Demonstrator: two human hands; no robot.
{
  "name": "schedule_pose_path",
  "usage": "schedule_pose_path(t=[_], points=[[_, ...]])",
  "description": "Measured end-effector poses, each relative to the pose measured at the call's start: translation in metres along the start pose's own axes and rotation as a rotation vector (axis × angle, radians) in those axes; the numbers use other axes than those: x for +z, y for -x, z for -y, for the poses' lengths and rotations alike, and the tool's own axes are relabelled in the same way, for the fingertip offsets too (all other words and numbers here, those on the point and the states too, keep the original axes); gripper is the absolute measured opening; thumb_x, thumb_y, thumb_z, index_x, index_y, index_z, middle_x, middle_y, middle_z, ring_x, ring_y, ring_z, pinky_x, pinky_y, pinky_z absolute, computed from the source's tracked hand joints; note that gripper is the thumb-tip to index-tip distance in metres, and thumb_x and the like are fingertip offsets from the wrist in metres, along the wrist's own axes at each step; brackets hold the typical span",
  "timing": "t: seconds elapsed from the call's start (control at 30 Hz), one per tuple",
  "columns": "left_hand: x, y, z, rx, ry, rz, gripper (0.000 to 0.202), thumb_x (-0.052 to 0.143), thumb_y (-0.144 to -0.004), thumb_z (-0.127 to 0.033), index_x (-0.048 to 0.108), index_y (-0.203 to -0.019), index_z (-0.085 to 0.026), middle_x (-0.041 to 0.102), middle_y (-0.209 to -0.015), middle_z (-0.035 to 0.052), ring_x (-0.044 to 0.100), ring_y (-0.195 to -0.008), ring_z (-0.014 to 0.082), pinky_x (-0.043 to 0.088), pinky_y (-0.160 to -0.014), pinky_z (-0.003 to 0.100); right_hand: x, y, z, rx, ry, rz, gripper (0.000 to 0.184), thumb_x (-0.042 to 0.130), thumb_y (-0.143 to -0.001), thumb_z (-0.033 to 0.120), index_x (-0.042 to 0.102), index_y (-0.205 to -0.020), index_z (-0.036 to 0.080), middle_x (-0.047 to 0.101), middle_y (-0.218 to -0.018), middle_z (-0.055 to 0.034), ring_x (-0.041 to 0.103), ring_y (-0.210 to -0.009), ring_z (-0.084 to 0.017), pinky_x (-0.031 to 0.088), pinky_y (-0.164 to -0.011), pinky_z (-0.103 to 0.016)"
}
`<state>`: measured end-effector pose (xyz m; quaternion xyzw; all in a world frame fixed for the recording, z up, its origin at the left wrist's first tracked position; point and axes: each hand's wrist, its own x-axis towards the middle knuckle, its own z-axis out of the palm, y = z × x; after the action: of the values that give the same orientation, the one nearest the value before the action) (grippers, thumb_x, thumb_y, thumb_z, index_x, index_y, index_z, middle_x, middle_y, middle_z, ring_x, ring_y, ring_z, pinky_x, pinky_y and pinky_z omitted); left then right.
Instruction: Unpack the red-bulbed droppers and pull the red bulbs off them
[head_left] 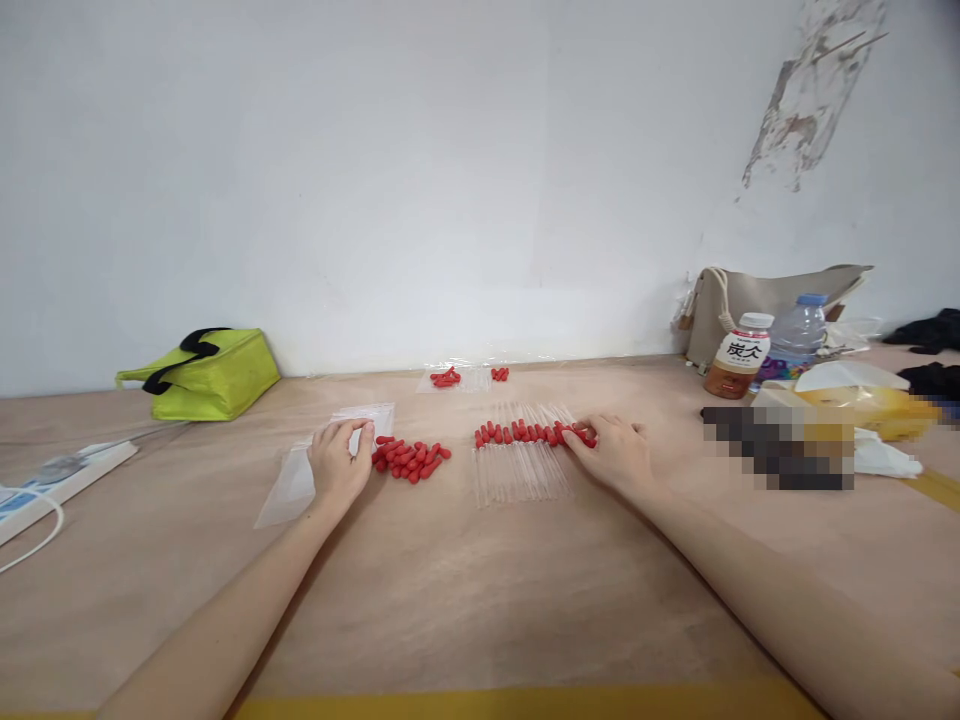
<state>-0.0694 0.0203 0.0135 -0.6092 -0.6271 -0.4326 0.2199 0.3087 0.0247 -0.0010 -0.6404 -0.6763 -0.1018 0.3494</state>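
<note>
A row of clear glass droppers (523, 468) with red rubber bulbs lies on the wooden table (465, 610). My right hand (613, 452) rests at the right end of that row, fingers pinched on a red-bulbed dropper (579, 435). A loose heap of red rubber bulbs (410, 458) lies to the left. My left hand (339, 462) sits beside the heap, fingers curled and pressing on a clear plastic bag (300, 478) that lies flat on the table.
More bagged red bulbs (459, 377) lie near the white wall. A lime-green bag (206, 373) stands at far left, a power strip (64, 475) nearer. At right are a tea bottle (739, 355), a water bottle (796, 338), a beige tote (757, 300) and yellow packaging (874, 410).
</note>
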Motion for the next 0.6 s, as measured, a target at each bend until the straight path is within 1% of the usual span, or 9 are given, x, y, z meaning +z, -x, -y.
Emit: schedule_pose_path(t=[0.07, 0.13, 0.23, 0.33, 0.4, 0.47, 0.5, 0.6], points=[[-0.003, 0.006, -0.009, 0.070, 0.006, -0.056, 0.023, 0.046, -0.082, -0.034, 0.063, -0.082, -0.020, 0.063, -0.087, 0.0044, 0.051, -0.086, 0.0212, 0.034, -0.079, 0.034, 0.002, -0.002, 0.002, 0.014, 0.025, 0.034, 0.030, 0.046, -0.077, 0.046, 0.065, -0.078, 0.023, 0.063, -0.079, -0.0030, 0.054, -0.079, -0.019, 0.023, -0.073, -0.034], [-0.006, 0.013, -0.020, 0.154, 0.018, -0.077, 0.020, 0.048, -0.082, -0.032, 0.063, -0.081, -0.020, 0.062, -0.087, 0.0045, 0.051, -0.086, 0.0212, 0.033, -0.080, 0.034, 0.005, -0.004, 0.004, 0.017, 0.048, 0.067, 0.031, 0.044, -0.079, 0.046, 0.066, -0.077, 0.024, 0.063, -0.078, -0.0037, 0.054, -0.079, -0.019, 0.023, -0.073, -0.035], [-0.012, 0.025, -0.038, 0.299, 0.056, -0.044, 0.014, 0.051, -0.081, -0.028, 0.064, -0.080, -0.021, 0.062, -0.088, 0.0042, 0.051, -0.085, 0.0202, 0.032, -0.079, 0.035, 0.011, -0.007, 0.005, 0.003, 0.059, 0.075, 0.032, 0.043, -0.080, 0.042, 0.067, -0.071, 0.024, 0.062, -0.075, -0.0036, 0.053, -0.078, -0.019, 0.023, -0.073, -0.035], [-0.017, 0.035, -0.056, 0.448, 0.123, 0.054, 0.012, 0.053, -0.080, -0.025, 0.064, -0.081, -0.023, 0.063, -0.088, 0.0028, 0.052, -0.085, 0.0186, 0.033, -0.078, 0.035, 0.013, -0.007, 0.006, -0.014, 0.026, -0.020, 0.031, 0.043, -0.081, 0.038, 0.066, -0.068, 0.022, 0.062, -0.074, -0.0035, 0.051, -0.078, -0.019, 0.022, -0.074, -0.036], [-0.019, 0.041, -0.066, 0.533, 0.163, 0.109, 0.011, 0.053, -0.080, -0.024, 0.064, -0.080, -0.023, 0.063, -0.086, 0.0021, 0.053, -0.084, 0.0180, 0.034, -0.079, 0.035, 0.011, -0.003, 0.008, -0.033, -0.040, -0.114, 0.029, 0.044, -0.082, 0.037, 0.066, -0.073, 0.022, 0.062, -0.075, -0.0032, 0.051, -0.078, -0.018, 0.022, -0.076, -0.036], [-0.020, 0.045, -0.073, 0.597, 0.193, 0.132, 0.010, 0.054, -0.079, -0.024, 0.063, -0.083, -0.022, 0.063, -0.087, 0.0025, 0.053, -0.085, 0.0180, 0.035, -0.081, 0.036, 0.005, 0.004, 0.012, -0.105, -0.133, -0.164, 0.025, 0.045, -0.083, 0.036, 0.066, -0.080, 0.022, 0.061, -0.075, -0.0026, 0.050, -0.077, -0.017, 0.023, -0.076, -0.034], [-0.020, 0.046, -0.075, 0.619, 0.206, 0.131, 0.012, 0.054, -0.079, -0.024, 0.063, -0.088, -0.022, 0.063, -0.091, 0.0033, 0.053, -0.087, 0.0184, 0.035, -0.083, 0.036, 0.002, 0.009, 0.015, -0.165, -0.181, -0.161, 0.024, 0.045, -0.083, 0.036, 0.065, -0.083, 0.022, 0.061, -0.075, -0.0024, 0.050, -0.077, -0.016, 0.024, -0.076, -0.033], [-0.020, 0.049, -0.081, 0.651, 0.215, 0.120, 0.031, 0.054, -0.079, -0.024, 0.056, -0.109, -0.020, 0.058, -0.109, 0.0079, 0.050, -0.099, 0.0212, 0.035, -0.088, 0.039, -0.006, 0.025, 0.029, -0.368, -0.291, -0.087, 0.021, 0.047, -0.084, 0.033, 0.065, -0.086, 0.023, 0.060, -0.075, -0.0019, 0.049, -0.077, -0.015, 0.025, -0.076, -0.031]])
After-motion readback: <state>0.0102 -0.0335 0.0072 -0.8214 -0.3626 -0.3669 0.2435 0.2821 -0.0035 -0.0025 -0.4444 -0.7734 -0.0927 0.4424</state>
